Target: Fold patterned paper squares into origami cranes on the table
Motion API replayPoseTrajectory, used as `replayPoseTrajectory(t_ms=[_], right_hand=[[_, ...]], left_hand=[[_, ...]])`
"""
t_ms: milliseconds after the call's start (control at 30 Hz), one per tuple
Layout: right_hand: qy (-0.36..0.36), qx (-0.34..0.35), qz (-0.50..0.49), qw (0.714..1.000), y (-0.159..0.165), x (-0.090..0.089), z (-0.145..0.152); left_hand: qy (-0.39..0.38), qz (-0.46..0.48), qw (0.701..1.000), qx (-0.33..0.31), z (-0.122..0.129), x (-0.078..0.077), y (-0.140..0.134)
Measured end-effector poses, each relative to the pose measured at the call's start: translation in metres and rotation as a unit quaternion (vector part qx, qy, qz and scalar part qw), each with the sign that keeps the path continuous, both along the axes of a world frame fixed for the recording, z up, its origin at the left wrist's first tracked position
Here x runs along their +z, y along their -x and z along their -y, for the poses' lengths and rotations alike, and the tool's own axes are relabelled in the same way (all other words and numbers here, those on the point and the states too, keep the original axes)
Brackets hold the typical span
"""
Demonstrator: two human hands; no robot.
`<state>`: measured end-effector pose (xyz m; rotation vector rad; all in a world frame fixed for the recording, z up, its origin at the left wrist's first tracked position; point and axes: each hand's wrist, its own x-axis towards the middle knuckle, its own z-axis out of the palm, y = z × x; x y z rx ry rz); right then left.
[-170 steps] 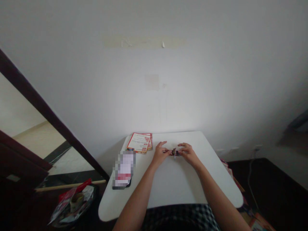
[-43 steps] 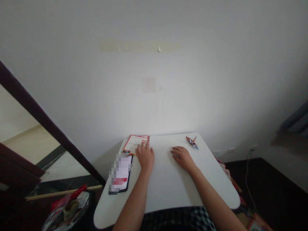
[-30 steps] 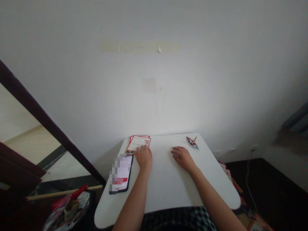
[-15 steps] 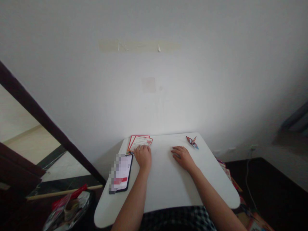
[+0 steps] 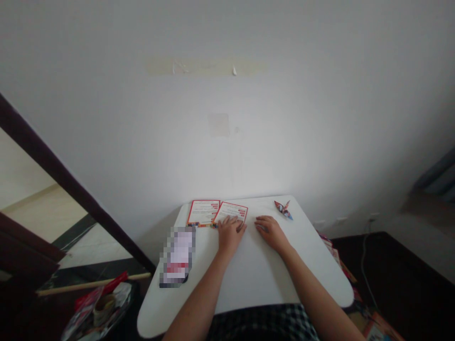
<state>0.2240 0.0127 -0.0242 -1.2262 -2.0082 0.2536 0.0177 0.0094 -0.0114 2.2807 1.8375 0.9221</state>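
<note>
My left hand [image 5: 230, 233] lies with fingers spread on a red-bordered printed card [image 5: 232, 210], pressing on its near part. A second card [image 5: 204, 211] of the same kind lies flat to its left, close against the first. To the right, my right hand [image 5: 269, 231] rests on the white table [image 5: 256, 274], its fingers loosely bent and nothing seen in them. Beyond that hand sits a folded paper crane [image 5: 283, 209] in mixed colours.
A phone [image 5: 177, 258], partly pixelated, lies at the table's left side. The wall [image 5: 227, 161] stands behind the far edge. On the floor at the left is a lined bin [image 5: 103, 310]; papers [image 5: 380, 327] lie on the right, with a cable [image 5: 364, 265] beyond.
My left hand has moved right, sliding the upper card off the other one, so both now lie side by side. My right hand has barely moved.
</note>
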Motion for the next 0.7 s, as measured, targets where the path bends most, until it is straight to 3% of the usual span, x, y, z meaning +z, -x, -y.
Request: replayPoseTrajectory(t_ms=[200, 500, 700], right_hand=[[0.000, 0.000, 0.012, 1.000, 0.000, 0.002, 0.001], [0.005, 0.018, 0.173, 0.985, 0.005, 0.011, 0.013], [0.025, -0.033, 0.145, 0.989, 0.006, 0.011, 0.011]], left_hand=[[0.033, 0.021, 0.998, -0.040, -0.002, -0.003, -0.004], [0.041, 0.042, 0.998, -0.033, -0.008, -0.010, -0.002], [0.042, 0.000, 0.998, -0.041, 0.000, 0.000, -0.001]])
